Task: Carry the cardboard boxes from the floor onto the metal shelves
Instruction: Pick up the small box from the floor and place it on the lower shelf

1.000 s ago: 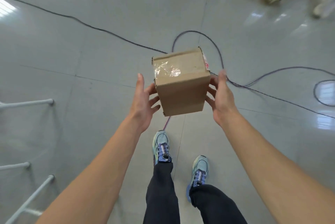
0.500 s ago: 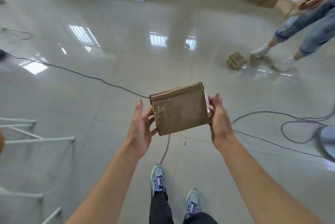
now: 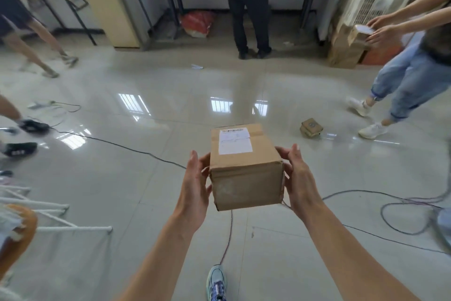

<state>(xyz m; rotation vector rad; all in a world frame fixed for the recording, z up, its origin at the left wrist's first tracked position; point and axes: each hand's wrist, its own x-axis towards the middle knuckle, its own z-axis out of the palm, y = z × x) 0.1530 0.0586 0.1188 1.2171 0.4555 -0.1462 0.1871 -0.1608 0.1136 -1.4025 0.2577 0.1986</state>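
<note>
I hold a brown cardboard box point(image 3: 244, 173) in front of me at about waist height, with a white shipping label on its top face. My left hand point(image 3: 195, 188) presses flat against its left side and my right hand point(image 3: 299, 178) against its right side. A second, smaller cardboard box point(image 3: 311, 128) lies on the glossy tiled floor ahead to the right. No metal shelf shows clearly; only white metal bars point(image 3: 56, 217) stand at the left edge.
Dark cables point(image 3: 380, 205) snake over the floor around my feet. A person in jeans point(image 3: 410, 81) at the right holds another box point(image 3: 358, 34). Another person point(image 3: 249, 8) stands at a desk at the back. More legs move at the left point(image 3: 26, 39).
My view has lifted from the floor to the room. The box has turned in my hands, so the labelled face is now on top.
</note>
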